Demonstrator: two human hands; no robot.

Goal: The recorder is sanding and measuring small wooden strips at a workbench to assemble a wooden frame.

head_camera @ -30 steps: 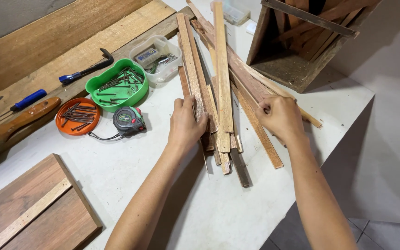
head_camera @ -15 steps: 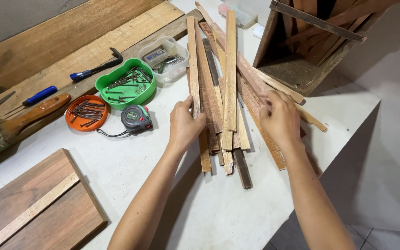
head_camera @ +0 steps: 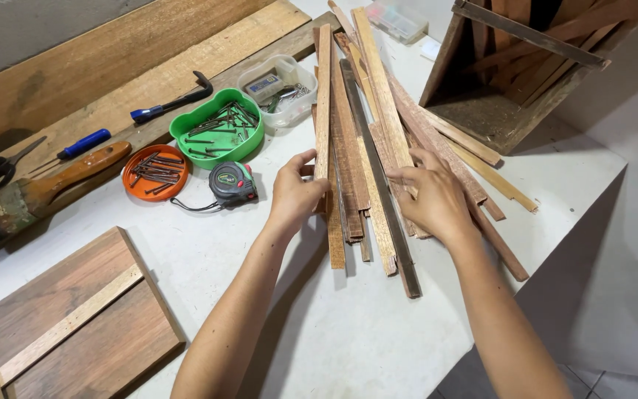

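Both hands at the slats (head_camera: 367, 162) on the white table (head_camera: 348, 332).

The slats lie fanned just right of the tape measure (head_camera: 232, 182). The left hand (head_camera: 295, 193) pinches one pale slat (head_camera: 323, 103) at the fan's left edge, thumb and fingers closed on it. The right hand (head_camera: 431, 198) rests flat and unclenched on the fan's right side, grasping nothing. Behind the tape measure sit a green tray (head_camera: 217, 131) and an orange lid (head_camera: 155, 171), both holding nails; a board (head_camera: 68, 325) lies to its near left.

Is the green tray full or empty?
Partly full: the green tray holds a loose layer of dark nails, and its bare bottom shows between them.
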